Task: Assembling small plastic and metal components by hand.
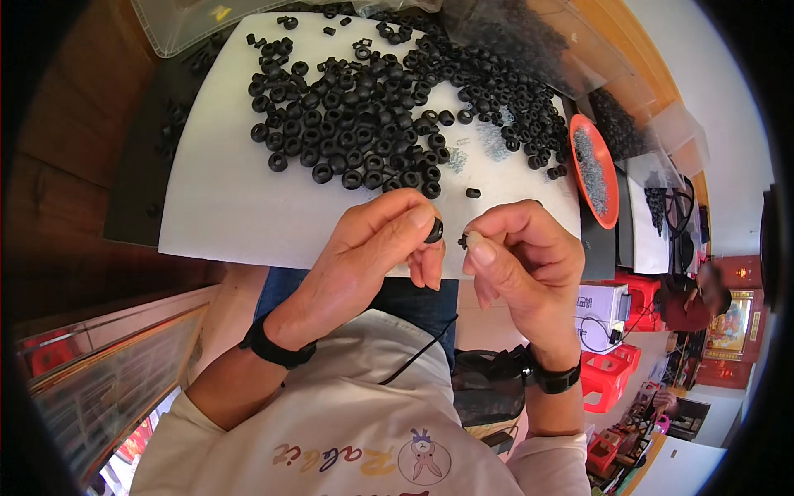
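Observation:
Above the near edge of a white foam-like sheet (215, 198), my left hand (368, 240) pinches a round black hollow piece (435, 231) between thumb and fingers. Facing it, my right hand (533, 269) grips a tiny black plug-like part (463, 242) at its fingertips. A small gap separates the two parts. Just beyond my hands lies a lone small black cylinder (473, 193). Farther back spreads a heap of round black pieces with holes (331, 124), with smaller black parts among them. Small silvery pieces (496, 140), seemingly springs, are scattered on the sheet.
At the right edge stands an orange bowl (614, 186) of silvery pieces. Clear plastic boxes (678, 136) with black parts line the back right; another clear tray (169, 33) is at the back left. Red stools (602, 384) and a person (691, 302) appear beyond on the right.

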`<state>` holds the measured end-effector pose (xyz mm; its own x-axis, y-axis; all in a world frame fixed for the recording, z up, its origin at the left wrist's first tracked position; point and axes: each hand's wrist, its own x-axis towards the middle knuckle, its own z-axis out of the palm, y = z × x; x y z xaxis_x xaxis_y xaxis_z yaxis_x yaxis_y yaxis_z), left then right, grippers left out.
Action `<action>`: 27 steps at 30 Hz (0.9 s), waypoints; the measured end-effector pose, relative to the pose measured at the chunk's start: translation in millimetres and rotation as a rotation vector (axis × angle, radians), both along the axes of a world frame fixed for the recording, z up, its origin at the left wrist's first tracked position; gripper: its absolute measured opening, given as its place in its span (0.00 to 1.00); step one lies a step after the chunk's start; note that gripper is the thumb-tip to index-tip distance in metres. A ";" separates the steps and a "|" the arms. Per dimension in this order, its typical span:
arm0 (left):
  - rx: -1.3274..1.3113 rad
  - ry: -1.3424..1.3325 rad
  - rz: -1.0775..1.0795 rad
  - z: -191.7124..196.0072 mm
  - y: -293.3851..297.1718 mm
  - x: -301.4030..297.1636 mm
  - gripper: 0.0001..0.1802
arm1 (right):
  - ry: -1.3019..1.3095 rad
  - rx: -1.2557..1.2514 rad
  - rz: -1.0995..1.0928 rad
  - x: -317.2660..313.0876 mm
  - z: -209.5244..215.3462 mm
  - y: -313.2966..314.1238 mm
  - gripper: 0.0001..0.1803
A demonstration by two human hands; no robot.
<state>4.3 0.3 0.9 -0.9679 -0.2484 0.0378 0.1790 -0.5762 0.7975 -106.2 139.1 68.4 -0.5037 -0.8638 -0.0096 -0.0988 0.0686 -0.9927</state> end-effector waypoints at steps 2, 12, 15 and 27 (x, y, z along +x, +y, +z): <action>-0.015 -0.011 0.005 1.0 -0.2 0.0 0.16 | -0.004 -0.081 0.010 -0.1 -0.2 -1.6 0.08; 0.015 -0.038 -0.002 2.3 0.4 0.6 0.17 | 0.056 -0.109 0.013 1.7 -0.9 -6.2 0.07; -0.016 -0.023 0.000 2.0 0.3 -0.1 0.17 | 0.096 -0.094 -0.012 1.3 -1.9 -4.3 0.07; -0.167 -0.089 -0.023 6.6 -0.8 5.2 0.20 | 0.850 -0.183 0.027 1.1 -4.4 -6.8 0.12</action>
<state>9.5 -0.6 7.6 -0.9746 -0.2235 -0.0092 0.0919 -0.4375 0.8945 -105.1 132.3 64.0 -0.2563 -0.8268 0.5007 -0.8109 -0.0981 -0.5770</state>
